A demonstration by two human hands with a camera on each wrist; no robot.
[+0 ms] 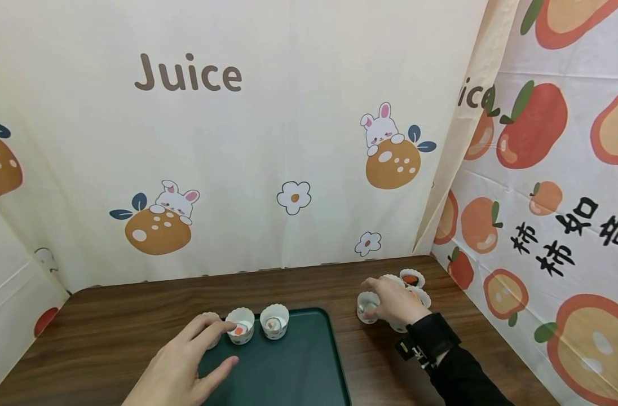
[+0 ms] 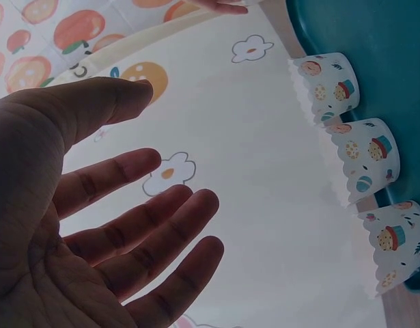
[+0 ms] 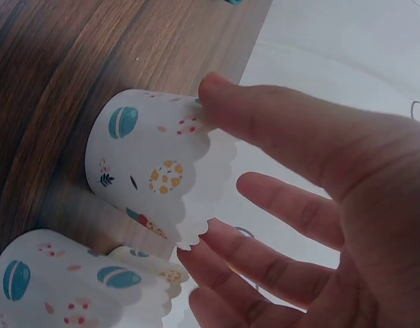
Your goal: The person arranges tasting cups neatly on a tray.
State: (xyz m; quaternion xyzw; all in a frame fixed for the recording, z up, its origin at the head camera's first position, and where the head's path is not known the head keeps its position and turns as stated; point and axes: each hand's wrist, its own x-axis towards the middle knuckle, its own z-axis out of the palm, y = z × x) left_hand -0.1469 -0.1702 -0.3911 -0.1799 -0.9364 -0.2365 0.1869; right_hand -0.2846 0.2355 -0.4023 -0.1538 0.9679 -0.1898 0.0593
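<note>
Three white baking cups with scalloped rims and printed cupcakes stand in a row at the far edge of a dark green tray (image 1: 268, 369). My left hand (image 1: 187, 352) hovers over the tray's left part, fingers spread, holding nothing; it partly hides the leftmost cup (image 1: 211, 317). Small pale and orange pieces lie in the middle cup (image 1: 241, 332) and the right cup (image 1: 275, 332). At the right, my right hand (image 1: 395, 301) reaches over a cluster of similar cups. Its thumb and fingers are spread around the rim of the nearest-left cup (image 3: 148, 157), which stands on the table.
The brown wooden table (image 1: 309, 285) runs back to a cream curtain (image 1: 268, 141) printed with oranges and rabbits. A fruit-patterned cloth (image 1: 537, 237) hangs along the right side. Behind my right hand, another cup (image 1: 412, 272) holds a dark and orange piece.
</note>
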